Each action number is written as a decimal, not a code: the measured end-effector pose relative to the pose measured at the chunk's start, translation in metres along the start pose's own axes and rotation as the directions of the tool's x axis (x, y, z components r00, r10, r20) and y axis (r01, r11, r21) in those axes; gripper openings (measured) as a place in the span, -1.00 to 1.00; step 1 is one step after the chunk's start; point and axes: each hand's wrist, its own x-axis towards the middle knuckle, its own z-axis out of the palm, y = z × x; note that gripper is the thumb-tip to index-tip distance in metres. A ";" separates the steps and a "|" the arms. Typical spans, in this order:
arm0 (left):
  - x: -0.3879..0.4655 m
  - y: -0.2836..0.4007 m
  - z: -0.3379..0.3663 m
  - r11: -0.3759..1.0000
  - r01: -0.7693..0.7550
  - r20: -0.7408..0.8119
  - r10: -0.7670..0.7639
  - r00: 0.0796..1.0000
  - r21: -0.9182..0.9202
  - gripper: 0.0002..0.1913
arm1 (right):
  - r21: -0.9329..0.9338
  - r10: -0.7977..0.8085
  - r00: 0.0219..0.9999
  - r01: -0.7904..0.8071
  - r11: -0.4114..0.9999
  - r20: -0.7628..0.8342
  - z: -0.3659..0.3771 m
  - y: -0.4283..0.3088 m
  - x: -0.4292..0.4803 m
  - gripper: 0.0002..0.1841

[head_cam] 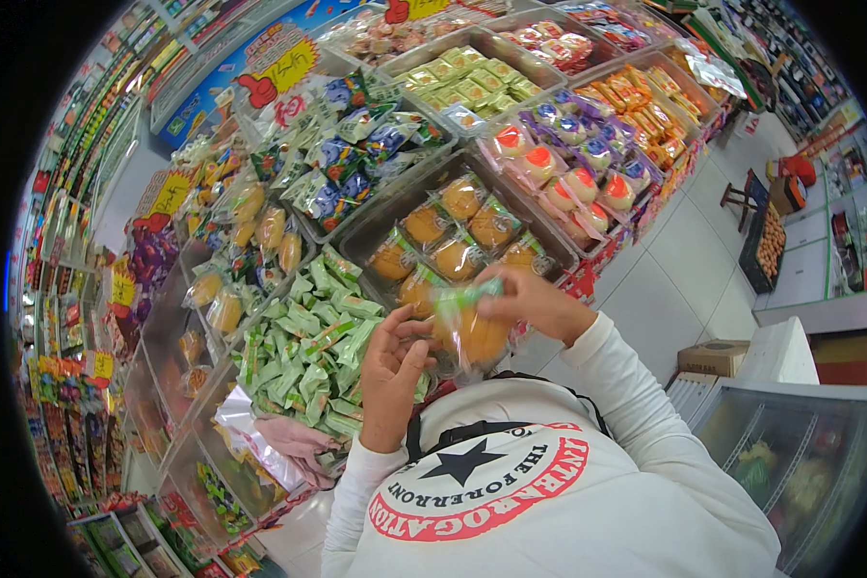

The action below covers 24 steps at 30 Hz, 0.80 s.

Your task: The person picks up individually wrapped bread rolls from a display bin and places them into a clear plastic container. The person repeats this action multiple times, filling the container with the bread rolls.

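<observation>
My right hand grips the top of a clear-wrapped round golden cake, which looks slightly blurred. Beside it on the left is my left hand, fingers apart and palm facing the cake; whether its fingertips touch the wrapper cannot be told. Just beyond both hands, similar wrapped cakes sit in rows in a clear plastic bin. Small green-wrapped snacks are heaped to the left of my left hand.
More bins surround this one, with blue and green packets, pale green packets, pink-wrapped cakes and orange packets. A pink cloth lies at the lower left. On the right stand a cardboard box and a glass-topped cooler.
</observation>
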 end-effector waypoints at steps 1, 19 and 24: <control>-0.004 0.001 -0.002 1.000 -0.002 -0.015 0.002 1.000 0.010 -0.61 | 0.148 0.004 0.994 0.013 0.989 -0.112 -0.001 0.002 0.011 -0.55; -0.072 -0.012 -0.049 0.984 0.176 -0.141 -0.178 0.974 -0.024 -0.66 | -0.888 -0.414 0.843 -0.146 0.436 -0.342 0.058 0.016 0.163 -0.47; -0.069 -0.010 -0.050 0.986 0.167 -0.149 -0.165 0.975 -0.001 -0.67 | -0.889 -0.290 0.916 -0.129 0.439 -0.276 0.050 0.014 0.177 -0.44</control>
